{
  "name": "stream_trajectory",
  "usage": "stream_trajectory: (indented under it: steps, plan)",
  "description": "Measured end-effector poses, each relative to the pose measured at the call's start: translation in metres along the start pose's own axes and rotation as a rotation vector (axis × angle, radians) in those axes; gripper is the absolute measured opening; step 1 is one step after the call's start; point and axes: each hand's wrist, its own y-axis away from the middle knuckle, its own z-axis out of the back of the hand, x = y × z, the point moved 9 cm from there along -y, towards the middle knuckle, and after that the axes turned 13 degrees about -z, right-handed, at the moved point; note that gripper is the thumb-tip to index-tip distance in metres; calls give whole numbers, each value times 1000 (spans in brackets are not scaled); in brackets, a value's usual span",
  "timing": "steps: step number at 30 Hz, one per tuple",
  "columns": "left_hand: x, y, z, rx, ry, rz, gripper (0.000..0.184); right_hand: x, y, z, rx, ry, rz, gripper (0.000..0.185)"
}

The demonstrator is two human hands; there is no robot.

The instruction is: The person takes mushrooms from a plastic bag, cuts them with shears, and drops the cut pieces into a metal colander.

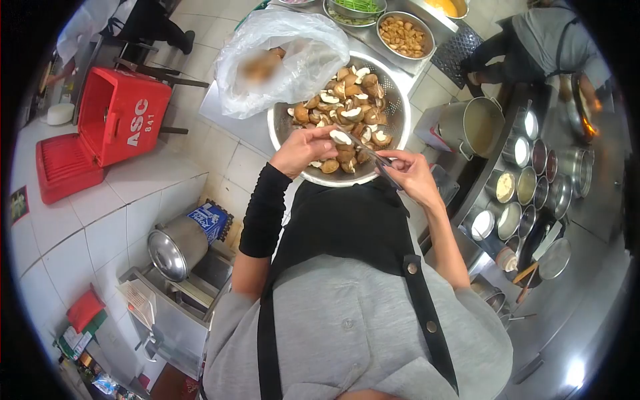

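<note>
Over the near part of a metal colander (398, 110) full of cut brown mushrooms (360, 100), my left hand (301, 151) holds a mushroom piece (341, 137) with its pale cut face up. My right hand (410, 175) is closed around the handles of a pair of scissors (378, 159), whose blades point up and left to that piece. A clear plastic bag (303, 47) rests over the colander's back left rim, with something brown inside that is blurred.
Bowls of diced brown food (405, 36) and green vegetables (353, 8) stand behind the colander. A tall pot (481, 127) and a counter with seasoning tins (526, 185) are at right, a red box (127, 117) at left. Two other people stand at the upper corners.
</note>
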Motion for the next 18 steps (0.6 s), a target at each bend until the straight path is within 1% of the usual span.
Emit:
stream_trajectory:
  steps: [3,4,7,9,10,11,12,13,14,16,17,18]
  plan:
    - [-33,-1,12,-46,-549,-257,49,-3,-2,14,-25,-52,78,34]
    - [-41,-8,25,-107,-407,-285,48,4,-1,16,-24,-84,117,34]
    - [-113,-29,66,-292,-661,-497,46,32,9,18,-59,-159,85,33]
    - [-130,-60,115,-414,-1071,-484,37,44,5,12,-40,-67,118,34]
    - [-126,-82,137,-388,-1255,-344,37,47,0,8,-33,-23,156,34]
    - [-120,-101,159,-361,-1432,-196,42,53,-2,3,-28,22,193,34]
    - [-107,-119,189,-390,-1524,-125,47,67,3,-5,-19,-89,217,34]
    - [-89,-138,221,-418,-1615,-55,52,73,1,-12,-21,-95,258,34]
    - [-84,-147,238,-444,-1704,19,57,75,-4,-16,-23,-101,296,34]
    - [-93,-145,235,-424,-1656,14,61,77,-17,-19,-57,-68,397,37]
    - [-95,-140,231,-411,-1633,13,63,76,-23,-17,-96,-29,404,39]
    - [-116,-122,196,-392,-1640,143,60,81,-24,-19,-134,10,408,41]
